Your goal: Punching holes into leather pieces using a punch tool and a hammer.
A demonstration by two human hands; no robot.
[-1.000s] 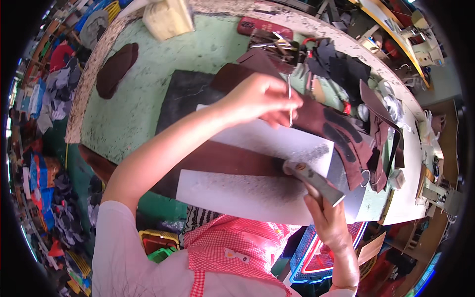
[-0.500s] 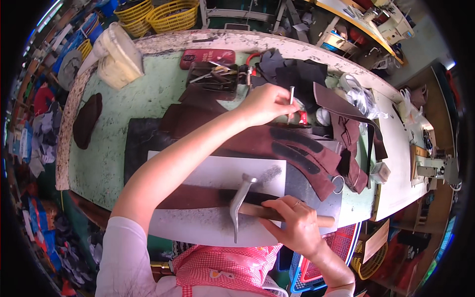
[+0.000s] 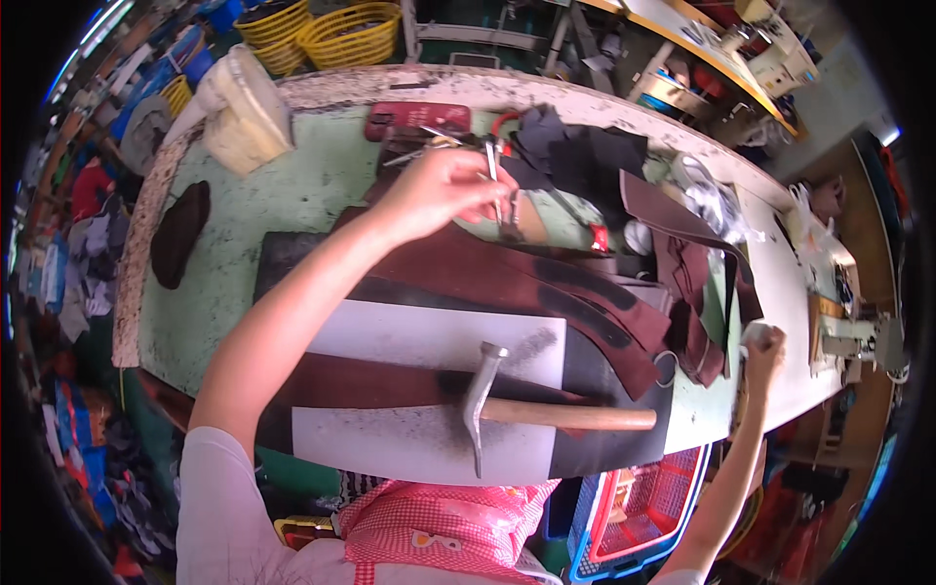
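In my left hand (image 3: 439, 195), closed in a pinch, is a slim silver metal rod (image 3: 493, 180), upright above the back of the bench, near the dark tool tray (image 3: 400, 144). Out at the right side of the bench, my right hand (image 3: 766, 353) has its fingers curled at a small whitish box (image 3: 755, 334), which they partly hide. A claw-like hammer (image 3: 476, 409) with a wooden handle lies across a dark brown strip (image 3: 370, 381) on a white board (image 3: 419, 439). More brown curved pieces (image 3: 487, 268) lie behind the board.
Black scraps (image 3: 595, 161) and brown pieces (image 3: 682, 322) are heaped at the back and right. A red case (image 3: 417, 119) and a whitish plastic container (image 3: 246, 122) stand at the back left. Red and blue baskets (image 3: 639, 507) sit below the front edge.
My right hand has let go of the hammer, leaving it on the board, and moved right to the small box. My left hand has shifted left with the metal rod.
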